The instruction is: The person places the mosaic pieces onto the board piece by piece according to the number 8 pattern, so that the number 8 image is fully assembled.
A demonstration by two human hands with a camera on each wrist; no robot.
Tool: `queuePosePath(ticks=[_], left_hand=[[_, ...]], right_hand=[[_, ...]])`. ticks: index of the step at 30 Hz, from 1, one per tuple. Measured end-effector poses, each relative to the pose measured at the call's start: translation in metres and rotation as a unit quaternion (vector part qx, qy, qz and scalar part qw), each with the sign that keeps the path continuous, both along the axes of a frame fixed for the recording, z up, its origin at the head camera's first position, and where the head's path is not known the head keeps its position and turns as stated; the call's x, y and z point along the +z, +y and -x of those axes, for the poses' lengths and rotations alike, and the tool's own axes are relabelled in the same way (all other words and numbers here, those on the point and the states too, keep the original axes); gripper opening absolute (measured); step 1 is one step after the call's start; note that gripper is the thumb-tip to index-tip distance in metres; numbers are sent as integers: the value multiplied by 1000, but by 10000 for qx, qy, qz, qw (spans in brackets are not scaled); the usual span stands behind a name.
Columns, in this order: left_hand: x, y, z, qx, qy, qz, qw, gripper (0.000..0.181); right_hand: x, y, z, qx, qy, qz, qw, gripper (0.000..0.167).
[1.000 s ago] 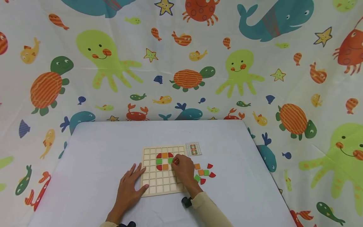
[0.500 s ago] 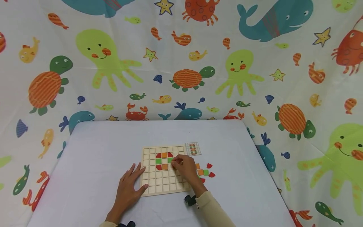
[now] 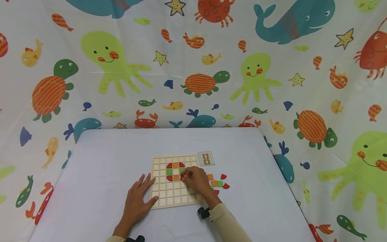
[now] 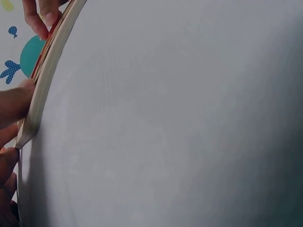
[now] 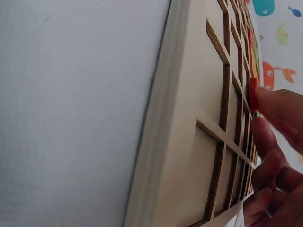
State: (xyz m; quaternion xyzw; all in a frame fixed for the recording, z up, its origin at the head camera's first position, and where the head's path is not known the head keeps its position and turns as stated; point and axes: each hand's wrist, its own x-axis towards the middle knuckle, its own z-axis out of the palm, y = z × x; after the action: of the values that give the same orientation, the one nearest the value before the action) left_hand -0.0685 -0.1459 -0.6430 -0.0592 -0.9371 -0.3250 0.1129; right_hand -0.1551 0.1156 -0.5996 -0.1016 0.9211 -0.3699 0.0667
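Observation:
A wooden grid board [image 3: 174,194] lies on the white table, with red, orange and green tiles set in a ring in its upper middle. My right hand [image 3: 198,181] is over the board's right half and pinches a red quarter-circle tile [image 5: 253,94] between thumb and finger, at the ring's lower right corner. This tile looks partly hidden by the fingertips in the head view. Along the board's left edge rests my left hand [image 3: 137,198], fingers spread and touching the frame; its fingers [image 4: 8,163] show at that edge in the left wrist view.
Loose tiles lie right of the board: orange squares [image 3: 214,184], a green square [image 3: 220,184] and red quarter-circles [image 3: 226,186], some partly behind the right hand. A small pattern card [image 3: 206,158] sits by the board's upper right corner. A sea-animal cloth [image 3: 169,111] hangs behind the table.
My right hand has shifted slightly right and down, and the red tile now shows at the ring's lower right corner under its fingertips. The left hand stays in place.

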Motion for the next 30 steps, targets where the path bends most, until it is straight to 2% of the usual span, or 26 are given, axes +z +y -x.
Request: queuePosePath(ticks=[4,13,16,19,25,30], left_hand=[[1,-1,0,-19,20,3,10000,73],[-2,0,0,-29,88,-73,9999,73],[-3,0,0,-21,134,-30,9999,73],[-2,-1,0,-21,187,-56,9998,72],[-2,-1,0,-31,212,-65,9997,72],[-2,-1,0,-51,137,-34,9999,72]], right_hand=[[-3,-1,1,-122,21,-122,9998,10],[-3,0,-2,67,131,-336,9993,13],[-2,1,-3,65,143,-249,9996,12],[-2,2,-3,-119,116,-123,9998,16],[-8,-4,-2,-731,212,-48,9971,23],[-11,-10,-4,-959,273,-86,9950,26]])
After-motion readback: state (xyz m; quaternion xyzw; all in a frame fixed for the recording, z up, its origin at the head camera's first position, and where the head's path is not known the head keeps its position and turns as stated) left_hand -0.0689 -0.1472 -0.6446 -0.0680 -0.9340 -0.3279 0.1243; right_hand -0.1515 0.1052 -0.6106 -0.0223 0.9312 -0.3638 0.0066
